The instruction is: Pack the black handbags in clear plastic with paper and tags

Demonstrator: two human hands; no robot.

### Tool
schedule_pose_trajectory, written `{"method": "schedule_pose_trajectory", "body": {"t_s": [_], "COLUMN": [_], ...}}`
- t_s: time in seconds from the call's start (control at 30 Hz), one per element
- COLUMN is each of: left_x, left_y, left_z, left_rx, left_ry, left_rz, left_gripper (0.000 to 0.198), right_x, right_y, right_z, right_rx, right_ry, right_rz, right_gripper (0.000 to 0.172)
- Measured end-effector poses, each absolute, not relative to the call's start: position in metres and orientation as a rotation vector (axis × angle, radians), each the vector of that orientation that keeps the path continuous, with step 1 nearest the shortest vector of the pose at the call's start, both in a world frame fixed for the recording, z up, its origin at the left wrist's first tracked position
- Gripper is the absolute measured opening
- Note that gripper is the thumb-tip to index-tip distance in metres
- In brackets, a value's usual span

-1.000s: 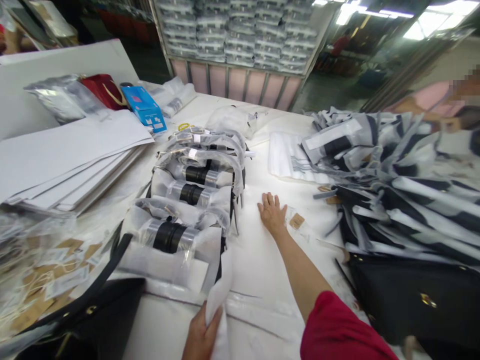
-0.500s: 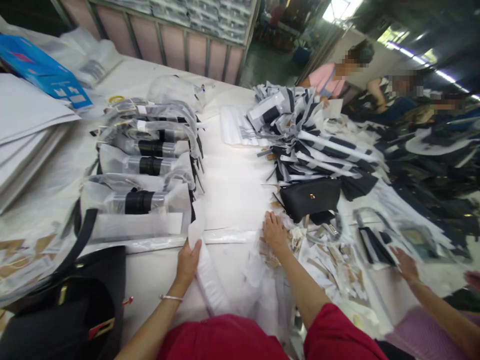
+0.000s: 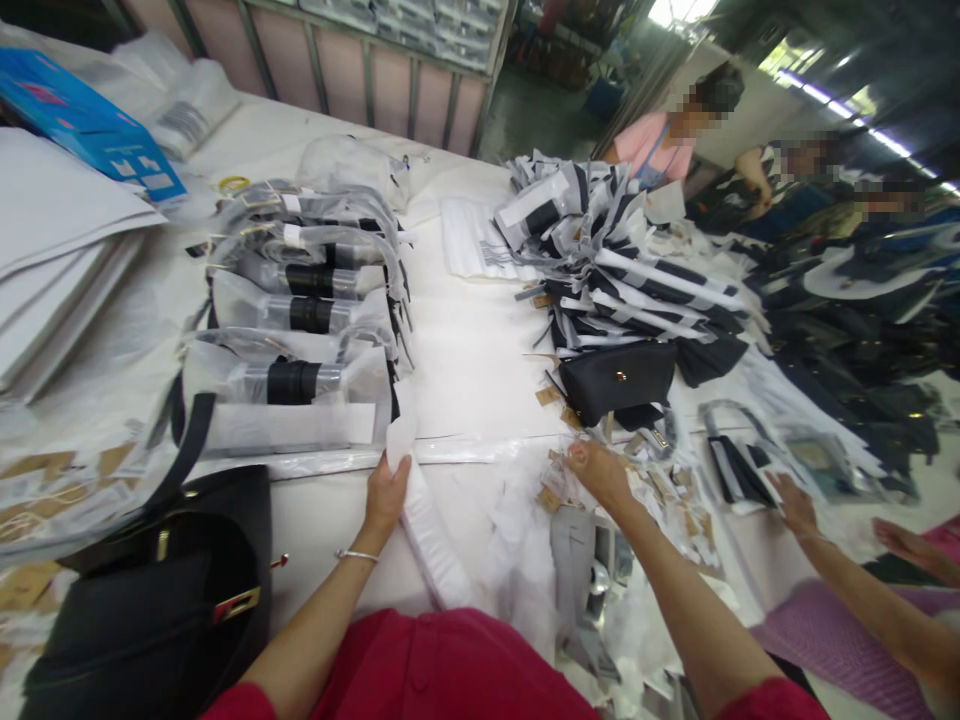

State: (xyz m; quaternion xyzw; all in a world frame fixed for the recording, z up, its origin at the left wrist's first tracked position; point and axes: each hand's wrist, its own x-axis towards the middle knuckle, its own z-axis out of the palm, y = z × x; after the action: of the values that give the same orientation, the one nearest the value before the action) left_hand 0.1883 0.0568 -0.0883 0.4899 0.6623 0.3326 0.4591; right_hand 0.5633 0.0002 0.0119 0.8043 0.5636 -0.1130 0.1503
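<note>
My left hand (image 3: pixel 386 495) is closed on the upper end of a long folded strip of white, soft-looking wrapping sheet (image 3: pixel 435 540), which slants down toward my body. My right hand (image 3: pixel 600 472) has its fingers curled at the edge of a heap of brown and white tags (image 3: pixel 679 495); whatever they pinch is too small to name. Just beyond it lies a black handbag (image 3: pixel 621 380) with a small gold clasp. Crumpled translucent wrapping (image 3: pixel 517 540) lies between my hands. A larger open black bag (image 3: pixel 142 610) with gold fittings stands at lower left.
Several bags in clear wrapping (image 3: pixel 300 315) stand in a row at left. A tangled pile of wrapped black straps or handles (image 3: pixel 637 275) lies at right. White sheets (image 3: pixel 60 230) and a blue box (image 3: pixel 86 125) are at far left. A co-worker's hand (image 3: pixel 793 502) works at right.
My right hand has drawn in slightly rightward and its spread fingers have curled. Grey material below it has come into view. My left hand keeps holding the white strip.
</note>
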Motion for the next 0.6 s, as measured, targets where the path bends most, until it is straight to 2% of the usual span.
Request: {"method": "schedule_pose_trajectory", "body": {"t_s": [0.13, 0.3, 0.4, 0.53, 0.6], "left_x": [0.188, 0.189, 0.191, 0.191, 0.19], "left_y": [0.055, 0.053, 0.052, 0.051, 0.051], "left_z": [-0.09, -0.09, -0.088, -0.086, -0.085], "left_rx": [1.2, 1.207, 1.206, 1.199, 1.186], "left_ry": [1.611, 1.609, 1.636, 1.638, 1.633], "left_rz": [0.827, 0.84, 0.828, 0.823, 0.82], "left_gripper": [0.044, 0.043, 0.042, 0.043, 0.044], "right_x": [0.551, 0.567, 0.525, 0.433, 0.411], "right_y": [-0.003, 0.018, 0.032, 0.028, 0.022], "right_z": [-0.005, -0.011, -0.016, -0.03, -0.034], "right_rx": [1.939, 1.988, 1.954, 1.591, 1.445], "right_ry": [1.861, 1.754, 2.009, 2.575, 2.673], "right_rz": [-0.385, -0.143, -0.368, -0.722, -0.81], "right_gripper": [0.023, 0.013, 0.014, 0.04, 0.037]}}
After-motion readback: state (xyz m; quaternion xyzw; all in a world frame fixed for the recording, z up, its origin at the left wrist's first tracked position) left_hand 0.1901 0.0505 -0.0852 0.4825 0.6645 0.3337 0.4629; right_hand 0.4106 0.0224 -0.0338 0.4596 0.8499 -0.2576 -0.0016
